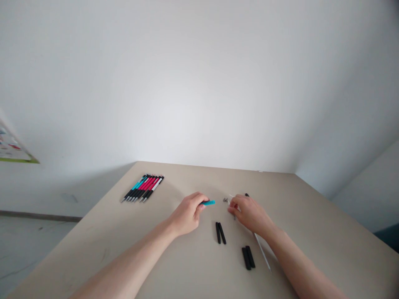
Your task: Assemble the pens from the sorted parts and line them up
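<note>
My left hand [187, 214] is closed round a teal pen barrel [208, 203], whose end sticks out to the right past the fingertips. To its right, my right hand [247, 211] has its thumb and fingers pinched together low over the table; what is between them is too small to make out. Small silver pen parts [225, 200] lie just left of those fingertips. A thin white stick like a pen refill [263, 253] lies partly under the right wrist. Nearer to me are two slim black tubes [220, 233] and two thicker black pieces [248, 258].
A row of assembled pens [144, 188], with teal, pink and white barrels, lies at the back left of the beige table [174, 265]. Behind the table rises a white wall [199, 91]. A dark tip [247, 194] shows beyond my right hand.
</note>
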Available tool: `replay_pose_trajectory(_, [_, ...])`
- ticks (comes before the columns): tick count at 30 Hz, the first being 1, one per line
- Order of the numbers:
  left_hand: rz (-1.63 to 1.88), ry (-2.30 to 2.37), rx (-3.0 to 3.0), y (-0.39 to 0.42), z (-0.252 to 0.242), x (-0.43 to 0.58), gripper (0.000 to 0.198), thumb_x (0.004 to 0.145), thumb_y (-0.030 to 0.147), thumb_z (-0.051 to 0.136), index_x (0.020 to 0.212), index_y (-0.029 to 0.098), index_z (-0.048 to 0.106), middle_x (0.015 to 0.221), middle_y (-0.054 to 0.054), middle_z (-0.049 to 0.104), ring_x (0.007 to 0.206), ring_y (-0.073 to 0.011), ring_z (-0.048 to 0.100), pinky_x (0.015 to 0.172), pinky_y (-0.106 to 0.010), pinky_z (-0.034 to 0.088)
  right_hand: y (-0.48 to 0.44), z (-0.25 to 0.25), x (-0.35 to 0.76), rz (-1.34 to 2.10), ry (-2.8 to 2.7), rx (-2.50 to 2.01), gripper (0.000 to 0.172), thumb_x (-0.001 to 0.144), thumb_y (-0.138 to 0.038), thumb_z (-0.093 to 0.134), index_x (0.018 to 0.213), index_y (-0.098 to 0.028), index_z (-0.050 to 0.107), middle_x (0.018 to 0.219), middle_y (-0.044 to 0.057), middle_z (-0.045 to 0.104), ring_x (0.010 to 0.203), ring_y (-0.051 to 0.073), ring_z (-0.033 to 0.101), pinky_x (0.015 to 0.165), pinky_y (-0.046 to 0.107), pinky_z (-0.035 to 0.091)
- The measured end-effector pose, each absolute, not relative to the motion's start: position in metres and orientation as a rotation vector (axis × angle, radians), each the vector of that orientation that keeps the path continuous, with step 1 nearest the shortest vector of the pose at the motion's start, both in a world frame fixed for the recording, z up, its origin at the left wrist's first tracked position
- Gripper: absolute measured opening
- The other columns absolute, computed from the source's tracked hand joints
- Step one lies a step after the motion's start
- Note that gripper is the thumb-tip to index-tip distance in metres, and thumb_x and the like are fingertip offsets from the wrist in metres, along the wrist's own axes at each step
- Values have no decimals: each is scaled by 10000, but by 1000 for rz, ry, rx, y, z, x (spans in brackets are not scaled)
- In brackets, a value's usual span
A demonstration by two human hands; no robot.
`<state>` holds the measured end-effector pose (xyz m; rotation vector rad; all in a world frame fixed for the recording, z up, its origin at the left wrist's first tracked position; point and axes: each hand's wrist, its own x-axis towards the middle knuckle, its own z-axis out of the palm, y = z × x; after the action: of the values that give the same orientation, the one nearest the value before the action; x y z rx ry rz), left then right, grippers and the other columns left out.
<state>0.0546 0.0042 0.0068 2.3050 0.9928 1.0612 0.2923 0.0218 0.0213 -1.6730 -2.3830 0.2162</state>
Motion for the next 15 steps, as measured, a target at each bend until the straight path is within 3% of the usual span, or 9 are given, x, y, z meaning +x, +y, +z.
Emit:
replay_pose_trajectory(3, [1049, 989, 2305, 3, 8, 55, 175, 877, 79, 424, 946, 161, 562, 875, -57, 587, 811, -163, 539, 737, -244, 408, 20, 24, 291, 306, -2288, -1539, 126, 830, -208, 523, 768, -184, 630, 795, 43, 644, 722, 176, 572, 645, 267, 384])
replay_pose_trajectory(8, [1028, 950, 2303, 0, 9, 55, 122, 879, 116, 468, 936, 162, 565, 863, -43, 596, 803, -153, 544, 737, -237, 405, 11, 31, 278, 723, -1970, -1259, 287, 855, -435, 507, 749, -183, 594, 587, -23, 494, 555, 129, 436, 524, 235, 333])
replay_pose_trajectory(15, [966, 930, 2287, -2, 9, 58, 70, 886, 221, 538, 917, 168, 574, 846, -20, 611, 753, -127, 542, 710, -212, 400, 10, 31, 274, 828, -1850, -1173, 353, 822, -513, 548, 736, -173, 595, 609, -18, 491, 578, 128, 422, 535, 235, 339])
